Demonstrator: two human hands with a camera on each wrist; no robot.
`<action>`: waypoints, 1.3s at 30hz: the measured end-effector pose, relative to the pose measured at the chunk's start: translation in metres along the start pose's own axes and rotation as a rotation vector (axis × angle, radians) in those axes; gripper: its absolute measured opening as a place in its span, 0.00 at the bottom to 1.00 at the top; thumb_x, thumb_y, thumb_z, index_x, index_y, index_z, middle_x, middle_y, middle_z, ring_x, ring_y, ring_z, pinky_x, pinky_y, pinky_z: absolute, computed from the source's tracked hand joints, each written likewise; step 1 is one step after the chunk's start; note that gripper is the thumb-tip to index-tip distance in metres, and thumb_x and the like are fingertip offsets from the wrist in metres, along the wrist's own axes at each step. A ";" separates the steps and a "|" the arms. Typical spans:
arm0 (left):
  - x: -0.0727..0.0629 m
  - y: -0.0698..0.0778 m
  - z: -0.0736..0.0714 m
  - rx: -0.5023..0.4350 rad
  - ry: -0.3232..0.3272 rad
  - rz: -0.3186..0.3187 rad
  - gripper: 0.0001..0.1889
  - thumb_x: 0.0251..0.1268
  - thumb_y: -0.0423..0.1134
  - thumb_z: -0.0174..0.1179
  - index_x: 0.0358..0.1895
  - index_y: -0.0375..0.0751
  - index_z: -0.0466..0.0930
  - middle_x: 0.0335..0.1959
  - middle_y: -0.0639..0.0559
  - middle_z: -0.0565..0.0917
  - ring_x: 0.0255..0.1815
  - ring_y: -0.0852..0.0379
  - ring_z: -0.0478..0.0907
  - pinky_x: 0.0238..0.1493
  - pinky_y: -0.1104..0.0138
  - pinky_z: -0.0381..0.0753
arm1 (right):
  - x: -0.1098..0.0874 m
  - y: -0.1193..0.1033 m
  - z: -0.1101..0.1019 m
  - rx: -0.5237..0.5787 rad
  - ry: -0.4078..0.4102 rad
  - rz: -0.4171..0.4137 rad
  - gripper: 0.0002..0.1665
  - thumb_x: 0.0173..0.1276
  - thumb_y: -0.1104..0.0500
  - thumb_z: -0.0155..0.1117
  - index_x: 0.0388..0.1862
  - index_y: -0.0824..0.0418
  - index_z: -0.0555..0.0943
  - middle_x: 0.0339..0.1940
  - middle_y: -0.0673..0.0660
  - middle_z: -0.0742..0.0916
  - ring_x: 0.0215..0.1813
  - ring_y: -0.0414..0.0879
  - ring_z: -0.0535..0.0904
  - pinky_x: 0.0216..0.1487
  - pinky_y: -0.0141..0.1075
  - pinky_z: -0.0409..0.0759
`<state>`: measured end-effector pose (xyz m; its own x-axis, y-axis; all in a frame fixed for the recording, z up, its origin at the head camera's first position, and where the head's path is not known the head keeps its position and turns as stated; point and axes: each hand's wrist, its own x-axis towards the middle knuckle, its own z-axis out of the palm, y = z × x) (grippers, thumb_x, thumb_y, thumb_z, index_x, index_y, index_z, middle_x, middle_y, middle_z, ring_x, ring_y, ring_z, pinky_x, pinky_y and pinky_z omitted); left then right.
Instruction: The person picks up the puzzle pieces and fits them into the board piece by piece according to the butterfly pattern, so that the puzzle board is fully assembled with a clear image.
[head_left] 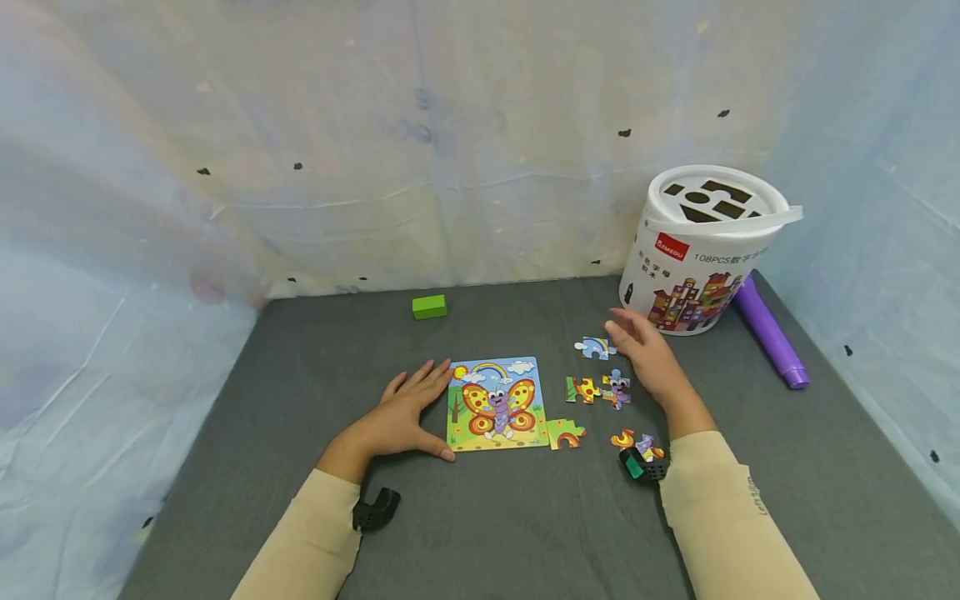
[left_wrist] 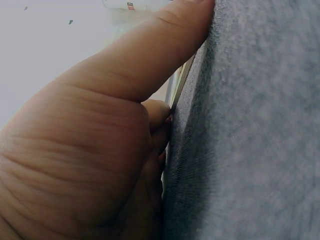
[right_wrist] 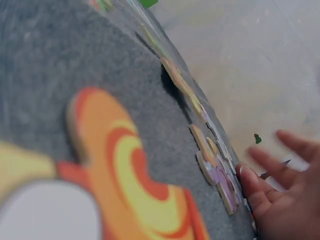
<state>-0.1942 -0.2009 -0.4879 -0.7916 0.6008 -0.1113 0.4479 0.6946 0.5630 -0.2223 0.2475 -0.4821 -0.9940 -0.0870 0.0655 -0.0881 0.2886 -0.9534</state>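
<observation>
We list one butterfly puzzle board [head_left: 498,407], square, blue above, green below, flat on the desk [head_left: 517,525]. Left hand [head_left: 401,417], fingers straight, lies along its left edge; right hand [head_left: 651,358], relaxed, holding nothing, is near a rainbow piece [head_left: 597,348]. We count a green piece [head_left: 558,431] beside the board, other loose pieces [head_left: 617,390], a green block [head_left: 429,308], a purple tube [head_left: 772,335] and, behind the right hand, a white bucket [head_left: 697,250].

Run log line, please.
left hand: at butterfly board's left edge | right hand: near rainbow piece, empty | other pieces: right of board
</observation>
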 end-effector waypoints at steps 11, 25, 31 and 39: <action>0.000 0.001 0.000 0.002 -0.005 -0.008 0.73 0.47 0.70 0.84 0.92 0.48 0.47 0.91 0.54 0.44 0.90 0.48 0.34 0.81 0.37 0.30 | 0.004 0.007 0.003 -0.468 -0.074 -0.049 0.28 0.82 0.61 0.67 0.74 0.75 0.77 0.78 0.73 0.70 0.79 0.71 0.64 0.76 0.67 0.62; -0.001 0.002 -0.001 -0.005 0.002 -0.001 0.73 0.47 0.70 0.84 0.92 0.48 0.48 0.91 0.54 0.45 0.90 0.48 0.35 0.81 0.37 0.30 | 0.002 0.003 0.008 -0.386 -0.008 -0.006 0.14 0.81 0.62 0.70 0.62 0.61 0.83 0.50 0.61 0.83 0.47 0.57 0.76 0.47 0.51 0.74; -0.001 0.003 -0.001 -0.010 0.001 -0.003 0.73 0.47 0.69 0.84 0.92 0.48 0.48 0.91 0.54 0.45 0.90 0.48 0.35 0.81 0.37 0.30 | 0.002 -0.002 0.009 -0.293 0.073 -0.044 0.10 0.83 0.60 0.67 0.57 0.62 0.87 0.41 0.59 0.84 0.38 0.54 0.81 0.38 0.42 0.79; -0.001 0.004 -0.001 -0.012 0.003 -0.009 0.72 0.47 0.69 0.84 0.91 0.48 0.48 0.91 0.54 0.45 0.90 0.47 0.35 0.81 0.37 0.30 | 0.002 -0.014 0.014 -0.164 0.101 -0.034 0.11 0.84 0.58 0.68 0.56 0.63 0.88 0.42 0.61 0.88 0.38 0.51 0.87 0.38 0.38 0.86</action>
<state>-0.1919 -0.1994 -0.4844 -0.7967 0.5935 -0.1144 0.4357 0.6950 0.5719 -0.2223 0.2300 -0.4732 -0.9909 -0.0052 0.1341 -0.1228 0.4395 -0.8898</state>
